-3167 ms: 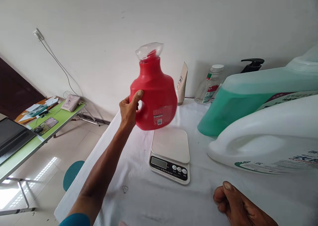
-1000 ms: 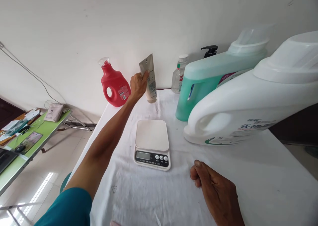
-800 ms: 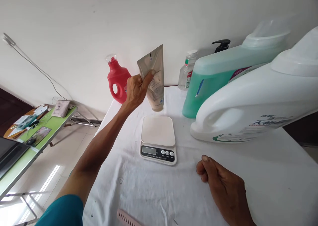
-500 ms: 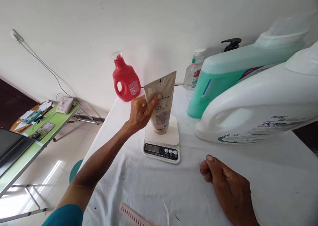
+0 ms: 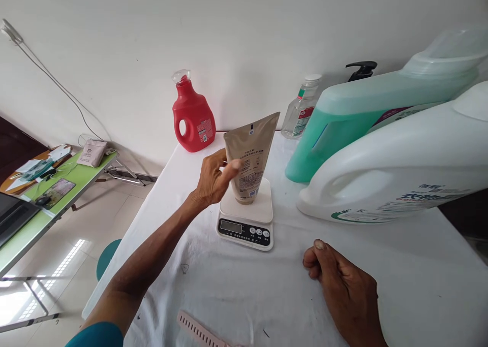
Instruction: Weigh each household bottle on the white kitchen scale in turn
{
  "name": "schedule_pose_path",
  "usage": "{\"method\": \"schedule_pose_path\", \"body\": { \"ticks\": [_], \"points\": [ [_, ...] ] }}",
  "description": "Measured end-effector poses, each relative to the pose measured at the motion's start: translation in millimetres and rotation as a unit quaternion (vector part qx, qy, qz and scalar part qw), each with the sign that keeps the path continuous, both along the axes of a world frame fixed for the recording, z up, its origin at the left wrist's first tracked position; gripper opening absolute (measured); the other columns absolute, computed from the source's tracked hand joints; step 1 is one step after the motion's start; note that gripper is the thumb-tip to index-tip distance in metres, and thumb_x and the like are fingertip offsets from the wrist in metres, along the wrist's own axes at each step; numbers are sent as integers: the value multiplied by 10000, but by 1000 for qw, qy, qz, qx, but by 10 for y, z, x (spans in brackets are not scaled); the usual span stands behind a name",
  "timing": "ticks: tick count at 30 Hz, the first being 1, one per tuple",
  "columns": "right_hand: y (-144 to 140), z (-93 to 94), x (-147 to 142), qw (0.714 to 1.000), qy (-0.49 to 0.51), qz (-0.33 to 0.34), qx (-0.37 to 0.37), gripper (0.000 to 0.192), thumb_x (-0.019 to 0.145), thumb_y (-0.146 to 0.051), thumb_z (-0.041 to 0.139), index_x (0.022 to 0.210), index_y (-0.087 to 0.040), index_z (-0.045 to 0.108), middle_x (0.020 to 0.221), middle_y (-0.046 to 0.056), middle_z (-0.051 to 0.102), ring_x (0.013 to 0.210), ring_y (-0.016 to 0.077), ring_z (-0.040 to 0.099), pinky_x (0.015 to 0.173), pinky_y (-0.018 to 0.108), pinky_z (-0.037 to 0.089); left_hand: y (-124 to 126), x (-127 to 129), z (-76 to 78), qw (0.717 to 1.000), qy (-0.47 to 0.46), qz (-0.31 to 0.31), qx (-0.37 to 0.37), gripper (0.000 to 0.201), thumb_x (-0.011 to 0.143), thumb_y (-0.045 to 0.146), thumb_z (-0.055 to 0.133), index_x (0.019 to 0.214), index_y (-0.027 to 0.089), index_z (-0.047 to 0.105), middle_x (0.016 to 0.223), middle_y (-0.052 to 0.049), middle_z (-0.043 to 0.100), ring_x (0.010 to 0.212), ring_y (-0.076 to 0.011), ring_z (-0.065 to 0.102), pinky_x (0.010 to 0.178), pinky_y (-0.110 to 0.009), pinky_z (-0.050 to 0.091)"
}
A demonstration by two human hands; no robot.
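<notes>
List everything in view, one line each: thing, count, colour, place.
tube: 1, beige, upright on scale
scale: 1, white, table centre
red jug: 1, red, by wall
green jug: 1, green, right
white jug: 1, white, right front
clear bottle: 1, clear, by wall
pump: 1, black, behind green jug
comb: 1, pink, front edge
table: 1, white
side table: 1, green, left
left hand: touching tube
right hand: curled, resting on table
</notes>
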State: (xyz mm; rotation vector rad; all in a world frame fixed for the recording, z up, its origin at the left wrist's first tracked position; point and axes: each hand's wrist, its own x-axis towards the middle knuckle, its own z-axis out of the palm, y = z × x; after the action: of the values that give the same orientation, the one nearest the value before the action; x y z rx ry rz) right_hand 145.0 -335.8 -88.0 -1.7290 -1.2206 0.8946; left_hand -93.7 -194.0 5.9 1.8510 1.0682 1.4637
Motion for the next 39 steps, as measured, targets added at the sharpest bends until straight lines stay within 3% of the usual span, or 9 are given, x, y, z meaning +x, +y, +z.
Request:
{"method": "schedule_pose_path", "body": {
  "ticks": [3,5,9,13,19,24,29,39],
  "points": [
    [-3,-12,0,1000,6,-7,-7,578,1030,-686,495,666,-245,583,648,20,615,651,194,566,705,336,464,129,-73,-220,989,-132,20,-69,950,885,1001,288,854,195,791,808,-119,732,758,-240,680,668,-369,549],
    [14,-46,21,1000,14,-12,-15,602,1007,-729,503,666,-242,599,656,31,628,650,198,577,673,330,477,235,-131,-436,973,-180,60,-129,967,904,988,257,833,180,784,766,-119,725,702,-223,687,625,-349,545],
    [75,-86,98,999,28,0,-47,655,939,-820,522,674,-232,634,632,39,615,603,191,573,552,303,464,365,-236,-887,955,-180,127,-198,898,913,966,358,730,170,733,614,-62,624,534,-155,579,513,-297,451],
    [136,1,114,995,56,46,-74,656,886,-838,576,670,-222,642,637,35,617,551,162,544,533,291,483,392,-290,-1108,949,-178,139,-219,823,940,916,431,705,173,693,599,-36,598,499,-129,544,497,-282,428],
    [364,111,-178,992,123,15,-16,620,886,-803,633,685,-216,643,659,36,620,567,152,543,509,275,457,410,-316,-1102,957,-153,126,-214,813,932,917,448,648,179,638,591,-35,591,497,-122,537,511,-283,433],
    [570,-33,-347,989,129,-35,59,589,932,-742,613,667,-216,616,661,34,616,595,147,543,551,276,443,407,-331,-1085,960,-142,116,-212,815,934,916,449,632,182,638,565,-35,583,485,-125,528,504,-284,429],
    [589,-163,-262,988,142,-36,45,568,942,-727,622,693,-217,610,683,24,616,606,142,545,546,271,425,419,-328,-1089,958,-138,126,-217,803,922,911,491,608,182,614,574,-47,613,470,-121,525,496,-287,432],
    [644,-210,-218,994,109,-15,24,602,905,-789,604,681,-230,631,687,30,632,596,155,550,555,293,441,417,-312,-1052,955,-122,137,-232,797,915,911,502,616,177,585,583,-36,610,503,-117,550,517,-272,435]
  ]
}}
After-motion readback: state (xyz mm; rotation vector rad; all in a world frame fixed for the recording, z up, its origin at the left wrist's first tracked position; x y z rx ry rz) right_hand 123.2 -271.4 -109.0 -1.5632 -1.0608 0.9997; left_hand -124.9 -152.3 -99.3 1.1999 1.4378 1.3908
